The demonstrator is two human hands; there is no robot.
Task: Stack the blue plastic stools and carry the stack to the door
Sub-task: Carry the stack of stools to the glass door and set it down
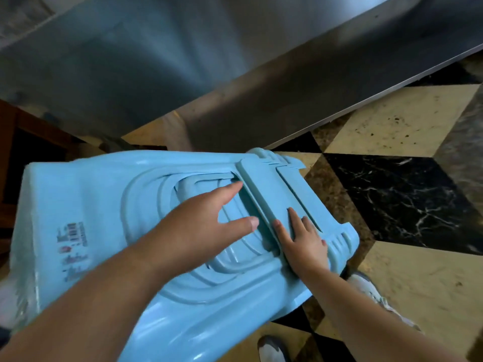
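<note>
Filling the lower half of the view, a stack of blue stools was tipped on its side above the patterned stone floor, seats towards three o'clock. The left hand was laid flat on the ribbed side panel, fingers spread and gripping nothing. The right hand — just beside it at three o'clock — was pressed open against the seat edge, fingers straight; whether anything was hooked underneath could not be told. A grey metal panel was seen at twelve o'clock, and shoes at five.
</note>
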